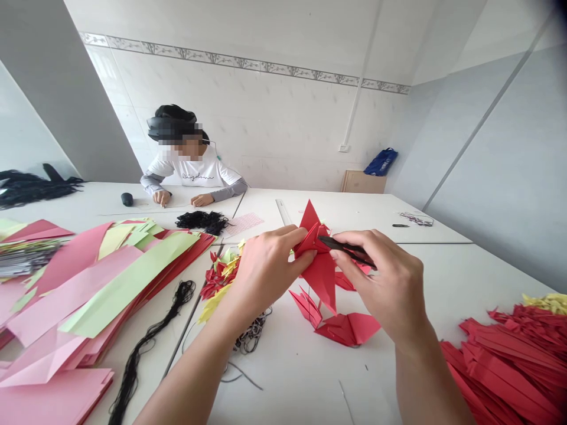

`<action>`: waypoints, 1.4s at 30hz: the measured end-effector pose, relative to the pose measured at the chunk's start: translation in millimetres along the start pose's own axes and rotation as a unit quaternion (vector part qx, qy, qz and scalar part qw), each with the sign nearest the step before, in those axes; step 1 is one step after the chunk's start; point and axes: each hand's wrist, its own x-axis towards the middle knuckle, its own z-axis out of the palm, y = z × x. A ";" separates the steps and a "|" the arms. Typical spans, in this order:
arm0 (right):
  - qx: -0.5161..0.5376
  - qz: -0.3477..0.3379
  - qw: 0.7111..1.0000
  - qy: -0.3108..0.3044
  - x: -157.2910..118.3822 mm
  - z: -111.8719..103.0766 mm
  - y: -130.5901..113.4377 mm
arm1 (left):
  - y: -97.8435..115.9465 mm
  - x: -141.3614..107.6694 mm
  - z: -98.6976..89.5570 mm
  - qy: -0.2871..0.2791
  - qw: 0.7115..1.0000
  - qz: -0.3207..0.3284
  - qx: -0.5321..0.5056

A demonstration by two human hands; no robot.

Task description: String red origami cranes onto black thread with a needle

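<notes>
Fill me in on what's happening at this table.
The wearer's left hand holds a folded red paper piece, and the right hand holds a dark tool with its tip at the folds. More folded red pieces lie on the white table, with a red paper pile at the right. Another person is across the table.

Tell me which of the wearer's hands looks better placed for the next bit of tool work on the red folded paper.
Probably the right hand: it holds the dark tool, its tip at the red folded paper. The left hand is occupied gripping that paper.
</notes>
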 end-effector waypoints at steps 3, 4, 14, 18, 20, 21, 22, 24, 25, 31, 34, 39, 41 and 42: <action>0.015 0.013 0.999 0.032 -0.1 -2.4 -2.2 | -2.2 1.6 1.4 -0.018 1.000 -0.002 0.008; 0.016 0.017 0.999 0.046 0.1 -3.7 -3.4 | -3.4 2.3 2.3 -0.026 1.000 -0.002 0.012; 0.060 0.109 0.955 0.268 0.8 -7.3 1.0 | -29.1 9.2 28.9 -0.227 0.970 0.071 0.045; 0.064 0.148 0.953 0.258 2.7 -14.0 15.8 | -36.2 12.7 41.0 -0.287 0.954 0.078 0.041; 0.068 0.153 0.954 0.248 4.1 -16.3 22.0 | -38.0 14.1 44.1 -0.281 0.956 0.076 0.031; 0.069 0.155 0.955 0.244 4.5 -16.6 24.3 | -38.5 14.6 44.5 -0.272 0.959 0.071 0.026; 0.069 0.159 0.957 0.233 4.7 -16.5 25.9 | -38.7 15.0 44.0 -0.261 0.963 0.066 0.020; 0.071 0.166 0.964 0.194 4.1 -16.4 27.2 | -38.8 15.7 40.8 -0.229 0.972 0.057 0.010; 0.073 0.170 0.969 0.165 3.6 -16.9 27.0 | -38.8 16.0 38.3 -0.213 0.976 0.053 0.006; 0.201 0.164 0.958 -0.120 7.9 -25.1 16.8 | -40.1 17.8 22.9 -0.132 0.990 0.037 0.011; 0.248 0.080 0.878 -0.402 4.4 -6.3 0.8 | -40.9 17.7 18.4 -0.137 0.990 0.042 0.010; 0.160 -0.163 0.755 -0.614 -59.2 73.2 -42.5 | -39.8 15.8 11.6 -0.157 0.986 0.057 0.021; 0.103 -0.213 0.743 -0.626 -95.5 97.4 -56.3 | -38.3 14.9 8.0 -0.156 0.986 0.060 0.026; 0.084 -0.214 0.756 -0.612 -110.3 103.6 -60.6 | -37.4 14.5 6.1 -0.153 0.986 0.061 0.027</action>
